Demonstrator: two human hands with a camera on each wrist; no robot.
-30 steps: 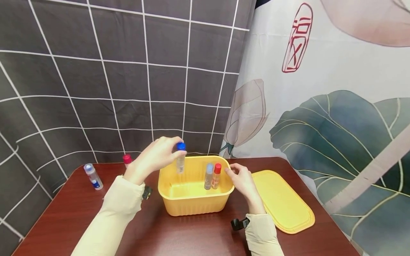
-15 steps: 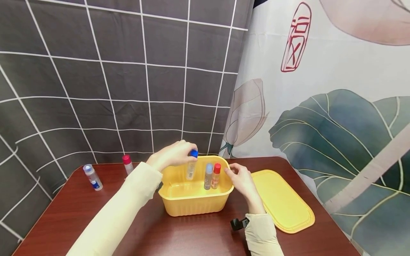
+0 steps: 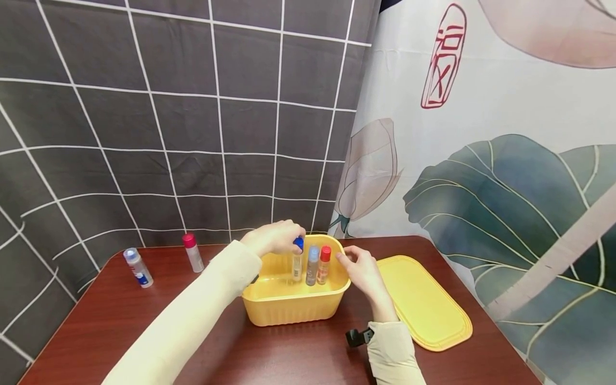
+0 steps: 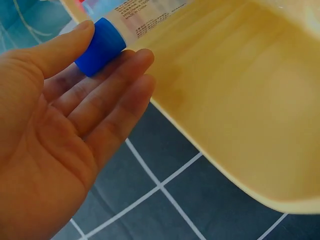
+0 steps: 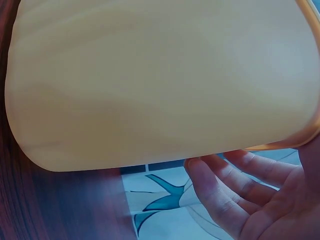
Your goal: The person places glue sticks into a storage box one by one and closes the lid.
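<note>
In the head view my left hand (image 3: 276, 238) pinches the blue cap of a clear labelled bottle (image 3: 297, 267), upright inside the yellow plastic box (image 3: 293, 310). The left wrist view shows my thumb and fingers on the blue cap (image 4: 100, 47). Right beside that bottle stand a light-blue-capped bottle (image 3: 312, 267) and a red-capped bottle (image 3: 324, 267), both in the box. My right hand (image 3: 363, 270) holds the box's right rim, its thumb at the edge. In the right wrist view its fingers (image 5: 210, 187) curve against the outer wall (image 5: 150, 100).
A yellow lid (image 3: 425, 302) lies flat on the dark red table, right of the box. To the left stand a pink-red-capped bottle (image 3: 193, 254) and a clear bottle with a blue label (image 3: 138, 268). A dark gridded cloth (image 3: 192, 123) hangs behind.
My left hand has moved right and down into the box, lowering the blue-capped bottle beside the two others. The pink-red-capped bottle has come into fuller view. The right hand keeps its place.
</note>
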